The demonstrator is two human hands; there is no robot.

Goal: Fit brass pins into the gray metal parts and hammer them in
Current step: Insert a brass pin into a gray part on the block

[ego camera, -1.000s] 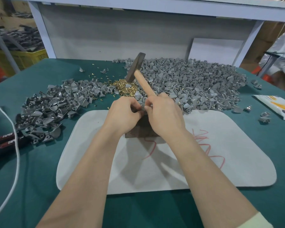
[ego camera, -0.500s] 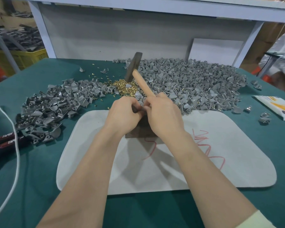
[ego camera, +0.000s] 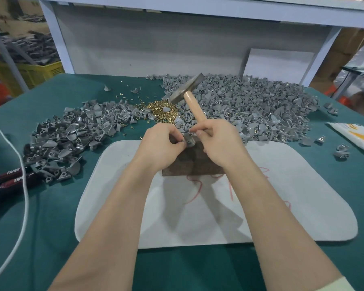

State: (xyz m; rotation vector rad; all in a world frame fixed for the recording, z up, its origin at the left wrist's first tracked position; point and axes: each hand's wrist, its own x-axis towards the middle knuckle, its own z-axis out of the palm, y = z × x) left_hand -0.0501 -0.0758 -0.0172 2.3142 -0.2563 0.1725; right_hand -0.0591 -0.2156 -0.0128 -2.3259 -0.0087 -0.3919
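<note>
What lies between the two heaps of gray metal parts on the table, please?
A small heap of brass pins lies there with a few strays around it, as the head view shows.

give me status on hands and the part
Left hand pinching gray part over dark block. Right hand holding hammer, head up. Nothing blocking.

Near side: white mat lies open either side of the forearms, room to pass.
Centre: left hand pinching a gray part, right hand gripping the hammer, and both crowd the dark block.
Far side: gray parts heaps and brass pins bar the bench.
Left: pliers and white cord in the way.
</note>
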